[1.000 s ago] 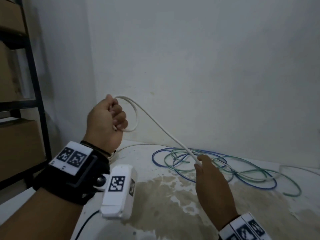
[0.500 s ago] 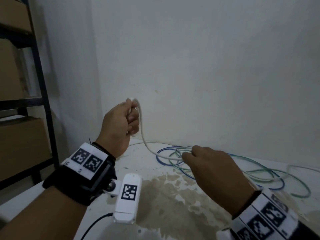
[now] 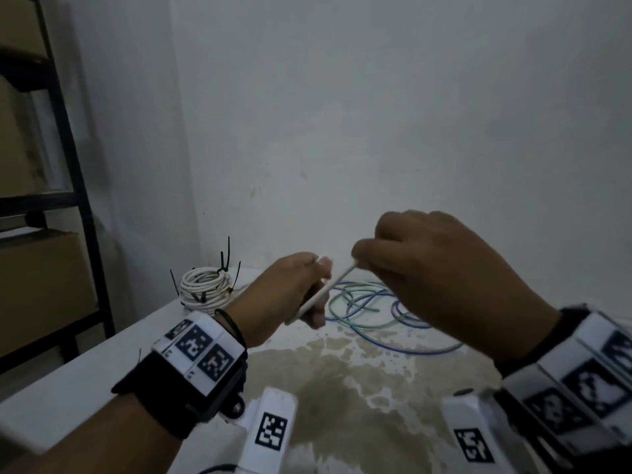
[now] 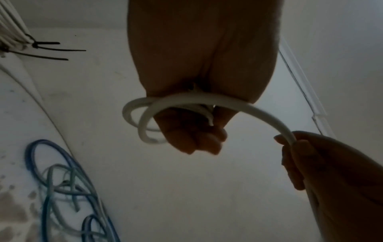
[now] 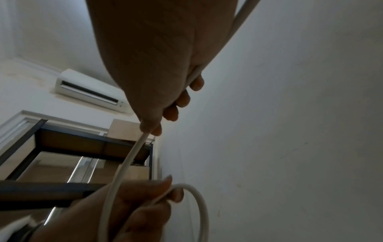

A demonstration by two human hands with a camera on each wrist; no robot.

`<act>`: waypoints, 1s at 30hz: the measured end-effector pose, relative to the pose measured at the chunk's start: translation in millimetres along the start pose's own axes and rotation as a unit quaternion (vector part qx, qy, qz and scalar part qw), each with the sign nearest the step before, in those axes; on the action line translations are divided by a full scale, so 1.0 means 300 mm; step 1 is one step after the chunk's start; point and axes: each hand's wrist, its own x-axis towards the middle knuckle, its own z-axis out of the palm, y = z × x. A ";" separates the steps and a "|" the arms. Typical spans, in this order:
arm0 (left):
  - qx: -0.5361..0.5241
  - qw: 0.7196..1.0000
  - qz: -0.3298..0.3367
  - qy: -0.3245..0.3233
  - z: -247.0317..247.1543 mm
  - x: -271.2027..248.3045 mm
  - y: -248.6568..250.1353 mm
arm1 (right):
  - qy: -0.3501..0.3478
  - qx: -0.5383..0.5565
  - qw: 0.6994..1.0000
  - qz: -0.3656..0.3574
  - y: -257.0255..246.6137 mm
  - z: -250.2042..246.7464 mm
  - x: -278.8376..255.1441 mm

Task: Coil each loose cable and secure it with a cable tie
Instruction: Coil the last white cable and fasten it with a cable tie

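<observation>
Raised right hand (image 3: 441,285) meets left hand (image 3: 294,292), both fingers gripping white cable (image 3: 328,289)

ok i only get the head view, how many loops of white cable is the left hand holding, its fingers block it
Observer: The left wrist view shows two loops of the white cable hanging from the left hand.
Operator: and the other hand, pinching or just guiding
Observer: In the right wrist view the right hand pinches it between thumb and forefinger. The cable then runs on under the curled fingers and out past the wrist.
</observation>
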 end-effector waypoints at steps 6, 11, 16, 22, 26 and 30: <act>-0.145 0.980 -0.074 -0.111 0.053 -0.037 -0.021 | 0.011 0.156 0.984 0.082 0.088 0.073 -0.024; -0.263 0.944 -0.111 -0.166 0.067 -0.053 -0.002 | -0.007 0.230 0.956 0.182 0.139 0.139 -0.080; -0.231 0.953 -0.117 -0.158 0.076 -0.056 0.004 | -0.084 0.212 0.948 0.222 0.120 0.146 -0.091; -0.228 0.944 -0.157 -0.181 0.052 -0.046 0.046 | -0.098 0.337 0.920 0.172 -0.043 0.076 -0.055; -0.273 0.937 -0.129 -0.177 0.014 -0.042 0.083 | -0.054 0.352 0.923 0.146 -0.053 0.067 -0.030; -0.222 0.973 0.006 -0.059 0.042 -0.063 0.101 | 0.008 0.344 0.916 0.205 -0.037 0.068 -0.012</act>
